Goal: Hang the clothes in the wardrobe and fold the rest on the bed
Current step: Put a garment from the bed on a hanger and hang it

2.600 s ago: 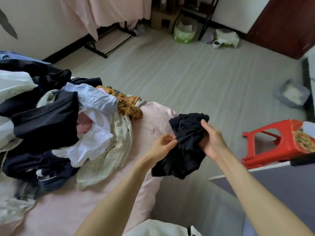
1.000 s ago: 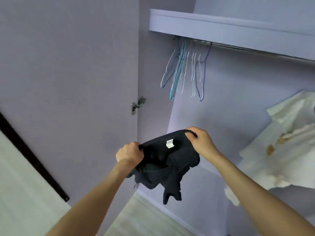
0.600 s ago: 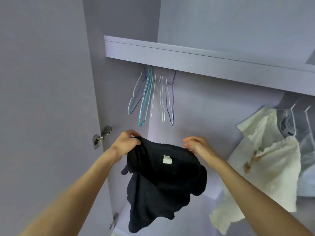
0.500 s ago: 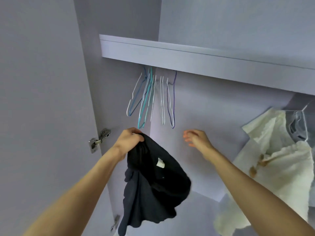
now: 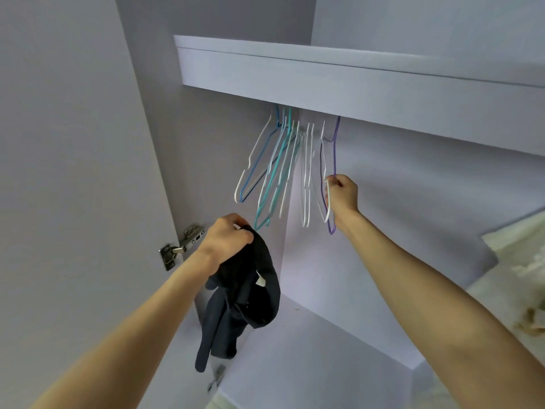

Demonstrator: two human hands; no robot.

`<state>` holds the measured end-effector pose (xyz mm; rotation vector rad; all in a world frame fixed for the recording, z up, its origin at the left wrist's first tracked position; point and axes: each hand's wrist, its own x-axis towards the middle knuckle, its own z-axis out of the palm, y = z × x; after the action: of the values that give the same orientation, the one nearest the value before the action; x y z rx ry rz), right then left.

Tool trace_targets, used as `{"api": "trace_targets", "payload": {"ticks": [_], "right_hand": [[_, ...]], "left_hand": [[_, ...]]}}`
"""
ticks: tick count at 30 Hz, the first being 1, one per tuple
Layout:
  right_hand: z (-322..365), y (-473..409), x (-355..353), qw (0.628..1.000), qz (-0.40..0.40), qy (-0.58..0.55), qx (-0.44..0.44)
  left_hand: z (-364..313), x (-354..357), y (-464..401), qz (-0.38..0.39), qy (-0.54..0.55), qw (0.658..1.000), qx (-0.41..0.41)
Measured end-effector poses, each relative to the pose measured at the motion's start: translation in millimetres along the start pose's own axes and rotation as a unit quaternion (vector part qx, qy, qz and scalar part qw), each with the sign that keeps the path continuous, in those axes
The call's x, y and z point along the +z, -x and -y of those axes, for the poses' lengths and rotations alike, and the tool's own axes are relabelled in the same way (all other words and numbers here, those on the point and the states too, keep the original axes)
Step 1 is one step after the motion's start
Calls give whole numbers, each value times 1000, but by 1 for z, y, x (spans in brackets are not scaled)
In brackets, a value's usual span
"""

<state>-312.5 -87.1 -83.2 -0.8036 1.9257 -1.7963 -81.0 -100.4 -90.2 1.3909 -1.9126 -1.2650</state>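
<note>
While left hand (image 5: 225,236) grips black garment (image 5: 244,293), right hand (image 5: 342,193) on purple hanger (image 5: 334,149).

From my remote view I see two bare forearms, no sleeves reaching the wrists. My left hand (image 5: 227,236) and right hand (image 5: 342,196) wear no gloves, rings, watch or bands that I can see.

Pale lilac panels fill the view. A door (image 5: 67,172) stands open on the left, with a metal hinge (image 5: 181,246) at its inner edge and a second hinge (image 5: 217,376) lower down. A shelf (image 5: 354,81) runs across the top, its thick front edge facing out. The back wall (image 5: 413,216) is plain. Soft, even light falls on every surface.
</note>
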Motion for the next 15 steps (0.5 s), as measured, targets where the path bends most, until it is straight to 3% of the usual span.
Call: {"api": "trace_targets", "payload": {"ticks": [5,15], "right_hand": [[6,0,-15,997,-35,8,-62],[-32,70,-73,991,-98,46,-82]], "left_hand": [[-1,5,1,3,13,1000,4],[8,25,35,66,-11,997,42]]}}
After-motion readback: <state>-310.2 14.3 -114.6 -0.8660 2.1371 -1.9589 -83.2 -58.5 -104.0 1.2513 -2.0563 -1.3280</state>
